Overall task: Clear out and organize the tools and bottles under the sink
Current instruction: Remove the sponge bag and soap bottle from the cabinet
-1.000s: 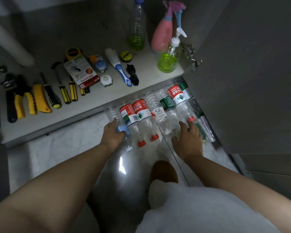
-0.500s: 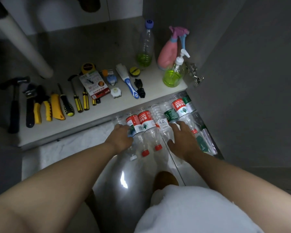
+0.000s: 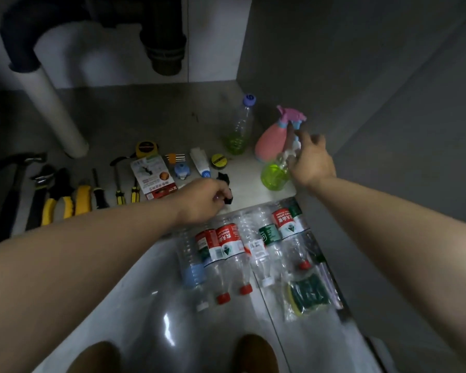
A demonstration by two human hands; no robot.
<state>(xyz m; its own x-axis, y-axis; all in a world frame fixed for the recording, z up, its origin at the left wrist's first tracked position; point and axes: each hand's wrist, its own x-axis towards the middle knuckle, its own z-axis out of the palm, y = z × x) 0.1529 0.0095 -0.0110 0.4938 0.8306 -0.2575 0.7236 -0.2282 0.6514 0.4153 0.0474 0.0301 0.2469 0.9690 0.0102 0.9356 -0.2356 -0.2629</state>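
Tools and bottles lie on the cabinet floor under the sink. My left hand reaches over the front edge, its fingers curled on a small black item beside a white and blue brush. Over at the right, my right hand grips the pump top of the green soap bottle. A pink spray bottle and a clear bottle with green liquid stand behind it. Several empty water bottles lie side by side on the tiled floor below.
A hammer, yellow-handled pliers, screwdrivers, a tape measure and a carded pack line the cabinet's left. A white pipe stands behind them. A bagged sponge lies on the tiles by the open door.
Both hands left the water bottles on the floor and rose into the cabinet. The left went to the black item, the right to the soap bottle's pump. The view tilted up.
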